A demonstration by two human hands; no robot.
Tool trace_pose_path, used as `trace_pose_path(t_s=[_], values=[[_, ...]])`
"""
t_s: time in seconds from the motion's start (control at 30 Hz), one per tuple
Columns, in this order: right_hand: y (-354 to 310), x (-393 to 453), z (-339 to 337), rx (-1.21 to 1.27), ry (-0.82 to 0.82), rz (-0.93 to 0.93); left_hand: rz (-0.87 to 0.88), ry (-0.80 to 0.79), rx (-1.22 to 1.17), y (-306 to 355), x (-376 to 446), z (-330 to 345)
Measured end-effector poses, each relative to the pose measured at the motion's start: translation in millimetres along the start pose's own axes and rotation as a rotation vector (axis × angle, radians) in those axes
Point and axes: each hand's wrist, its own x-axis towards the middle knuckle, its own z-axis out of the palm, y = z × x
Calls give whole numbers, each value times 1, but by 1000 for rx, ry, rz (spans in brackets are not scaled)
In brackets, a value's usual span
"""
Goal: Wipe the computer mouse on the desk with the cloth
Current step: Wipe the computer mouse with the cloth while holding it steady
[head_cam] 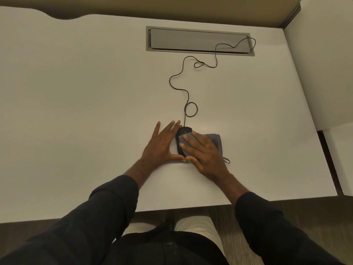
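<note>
White desk [76, 111]: your hands are at the black mouse [183, 131].
Your right hand [205, 155] presses the gray cloth [214, 139] flat on it; your left hand [162, 144] lies flat, fingers straight, beside it.

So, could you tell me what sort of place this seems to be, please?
Probably an office workstation. A white desk has a grey cable hatch built in, a wired mouse runs its cord to that hatch, and partition panels stand behind and beside it.
</note>
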Motion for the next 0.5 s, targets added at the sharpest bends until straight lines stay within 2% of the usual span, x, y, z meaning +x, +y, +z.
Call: trace_pose_path(t_s=[0.13, 0.3, 0.5], values=[[-8, 6, 8, 6, 60, 45, -4, 6, -19, -1, 0, 1], [-2, -15, 14, -11, 75, -92, -2, 15, -29, -2, 0, 3], [-1, -10, 4, -27, 86, -94, -2, 4, -24, -3, 1, 3]])
